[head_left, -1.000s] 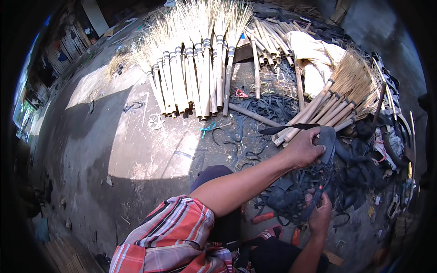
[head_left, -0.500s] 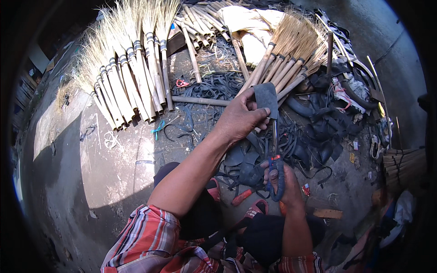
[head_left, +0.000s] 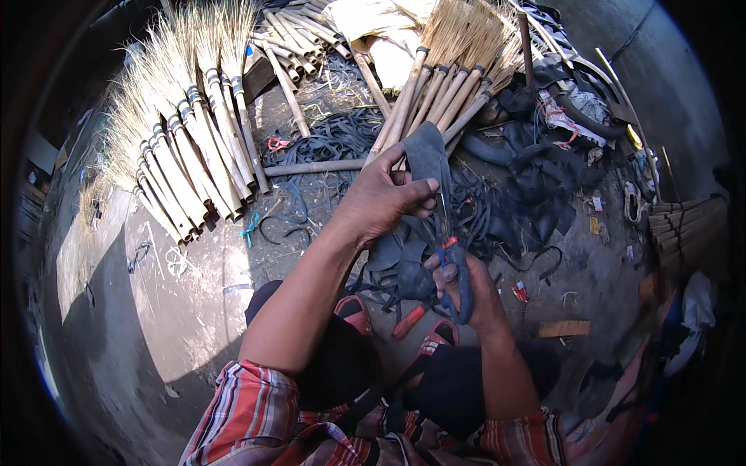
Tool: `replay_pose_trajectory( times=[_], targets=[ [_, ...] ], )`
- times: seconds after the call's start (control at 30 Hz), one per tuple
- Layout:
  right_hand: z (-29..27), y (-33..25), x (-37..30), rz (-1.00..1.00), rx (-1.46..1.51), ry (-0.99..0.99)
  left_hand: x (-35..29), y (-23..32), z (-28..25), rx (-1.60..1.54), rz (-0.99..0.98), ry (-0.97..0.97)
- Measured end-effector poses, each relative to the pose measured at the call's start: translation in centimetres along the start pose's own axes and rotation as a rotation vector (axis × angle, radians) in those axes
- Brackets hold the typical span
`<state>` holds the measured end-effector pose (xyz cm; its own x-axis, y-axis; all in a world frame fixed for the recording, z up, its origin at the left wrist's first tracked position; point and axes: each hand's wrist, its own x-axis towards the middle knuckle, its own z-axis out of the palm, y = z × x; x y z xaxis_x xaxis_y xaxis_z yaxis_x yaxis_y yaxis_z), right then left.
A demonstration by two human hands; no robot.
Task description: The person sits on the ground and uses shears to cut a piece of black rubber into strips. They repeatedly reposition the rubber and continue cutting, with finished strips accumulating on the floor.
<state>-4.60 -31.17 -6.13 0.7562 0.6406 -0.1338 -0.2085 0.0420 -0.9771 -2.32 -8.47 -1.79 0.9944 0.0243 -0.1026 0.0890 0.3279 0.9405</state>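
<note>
Above dark scraps [head_left: 538, 208], the hands [head_left: 382, 196] stay clamped — left on black sheet [head_left: 427, 155], now bent, right on scissors [head_left: 465, 293].

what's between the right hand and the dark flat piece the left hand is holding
The scissors: in the head view, their blades bridge the stretch from the right hand, around the handles, up to the dark flat piece.

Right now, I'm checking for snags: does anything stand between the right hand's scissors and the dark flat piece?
Nothing visible does: the scissors in the right hand reach the lower end of the dark flat piece, which the left hand holds.
</note>
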Motion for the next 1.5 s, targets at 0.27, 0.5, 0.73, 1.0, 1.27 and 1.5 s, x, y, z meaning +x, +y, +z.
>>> replay_pose_trajectory(
  times=[0.27, 0.5, 0.73, 1.0, 1.27, 1.5],
  targets=[
    [0.6, -0.8, 0.0, 0.083, 0.058, 0.069, 0.1, -0.2, -0.2, -0.004, 0.004, -0.019],
    [0.6, -1.1, 0.1, 0.015, -0.214, 0.182, 0.4, -1.4, 0.6, 0.098, -0.023, -0.058],
    [0.7, -0.8, 0.2, 0.070, -0.174, 0.198, 0.4, -0.8, 0.3, 0.060, 0.013, 0.000],
    [0.2, -0.9, 0.3, 0.005, -0.230, 0.224, 0.1, -1.6, 1.1, 0.171, -0.025, -0.114],
    [1.0, -0.6, 0.3, 0.051, -0.244, 0.239, 0.1, -1.1, 1.2, -0.082, -0.010, -0.001],
    [0.5, -0.5, 0.7, -0.018, -0.205, 0.271, 0.0, -2.4, 2.3, 0.109, 0.005, -0.082]
  ],
)
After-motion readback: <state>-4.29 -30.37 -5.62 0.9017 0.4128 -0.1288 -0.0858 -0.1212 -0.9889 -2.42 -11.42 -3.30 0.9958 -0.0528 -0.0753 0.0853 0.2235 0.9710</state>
